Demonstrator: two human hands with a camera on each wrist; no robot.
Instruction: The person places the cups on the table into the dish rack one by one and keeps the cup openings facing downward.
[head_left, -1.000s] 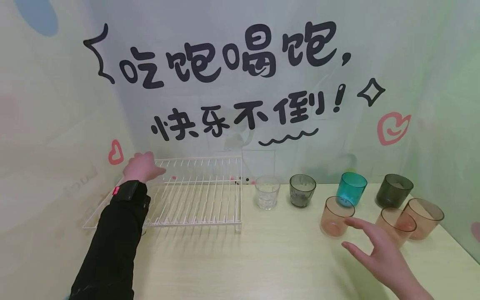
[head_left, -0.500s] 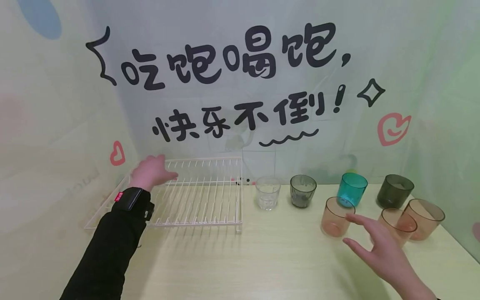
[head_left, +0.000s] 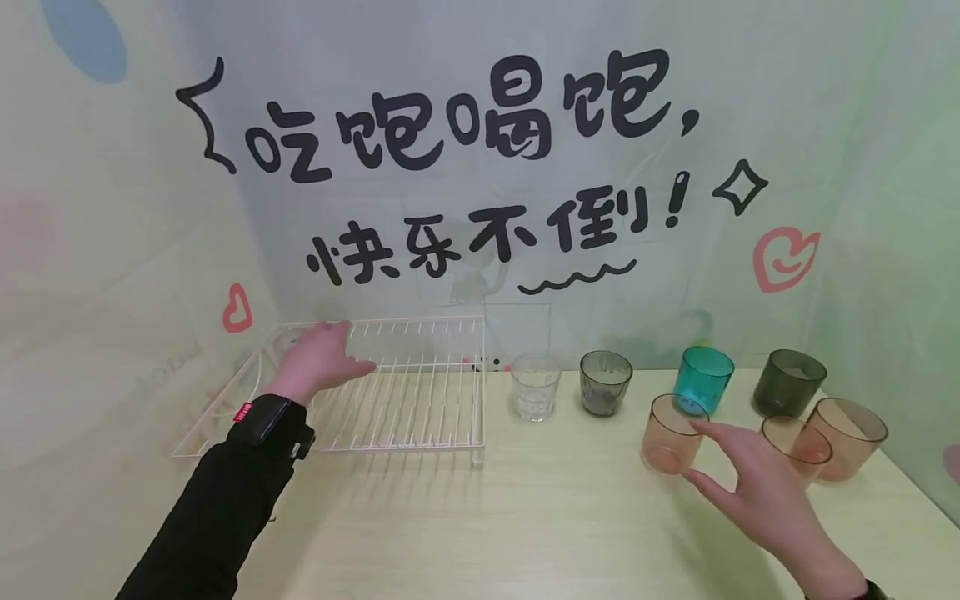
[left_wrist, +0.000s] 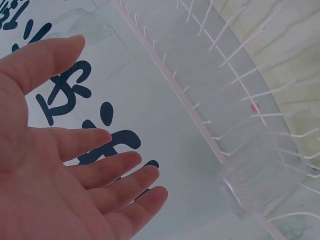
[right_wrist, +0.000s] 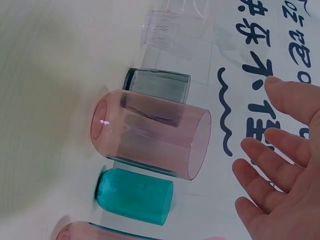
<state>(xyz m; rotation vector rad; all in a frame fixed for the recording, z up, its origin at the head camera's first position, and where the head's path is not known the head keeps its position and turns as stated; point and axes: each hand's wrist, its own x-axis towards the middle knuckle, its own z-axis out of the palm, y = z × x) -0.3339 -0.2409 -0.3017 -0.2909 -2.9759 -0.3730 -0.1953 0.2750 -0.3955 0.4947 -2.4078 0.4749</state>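
My left hand point(head_left: 318, 362) hovers over the back left of a white wire dish rack point(head_left: 420, 450), its fingers spread and holding nothing. In the left wrist view a clear glass point(left_wrist: 265, 175) sits at the rack's back rail, apart from the fingers; the hand mostly hides it in the head view. My right hand point(head_left: 765, 479) has thumb and fingers parted beside an orange-pink glass point(head_left: 671, 442). In the head view its fingertip overlaps that glass's rim, while the right wrist view shows a gap between the fingers and the upright pink glass point(right_wrist: 155, 132).
Along the back stand a clear tumbler point(head_left: 535, 392), a grey tumbler point(head_left: 604, 387), a teal glass point(head_left: 705, 375) and a dark smoky glass point(head_left: 787, 383). Two more pink glasses, one of them point(head_left: 851, 442) near the right edge, stand by my right hand. A printed curtain point(head_left: 420, 42) closes off the back.
My left hand has moved right and slightly down over the rack, away from its far left corner. My right hand has shifted only slightly, still beside the pink glass.
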